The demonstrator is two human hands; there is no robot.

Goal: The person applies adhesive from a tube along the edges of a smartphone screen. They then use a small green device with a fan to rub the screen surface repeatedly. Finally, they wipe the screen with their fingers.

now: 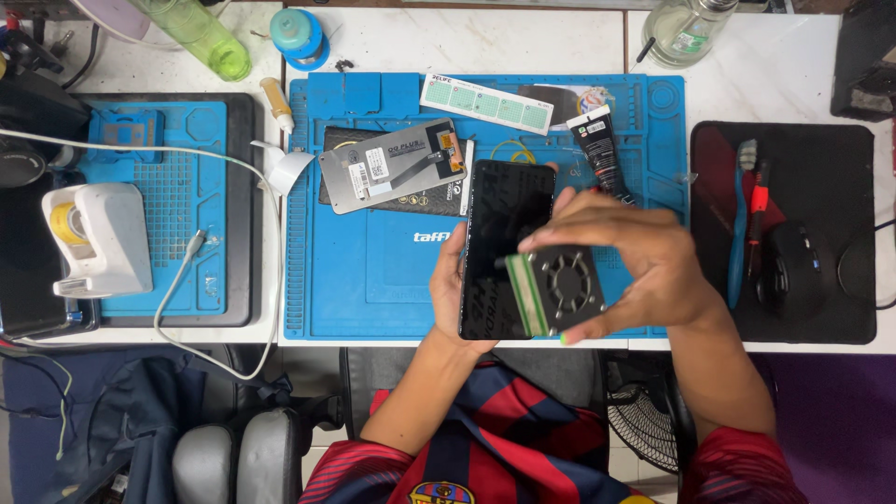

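My left hand (448, 285) grips a black smartphone (499, 224) by its left edge, holding it upright above the blue work mat (355, 280). My right hand (625, 261) holds a small dark square block with a round fan grille and a green edge (560, 289), pressed against the phone's lower right part. Just beyond the phone a grey replacement screen panel with a flex cable (392, 163) lies on a black flat box (439, 201). A black tube (597, 145) lies on the mat near my right hand.
A second blue mat (187, 187) at left carries a white tape dispenser (93, 238) and a white cable. A black pad at right (840, 187) holds a blue-handled tool (740, 224), a red-handled tool and a black mouse (793, 266). Bottles stand along the far edge.
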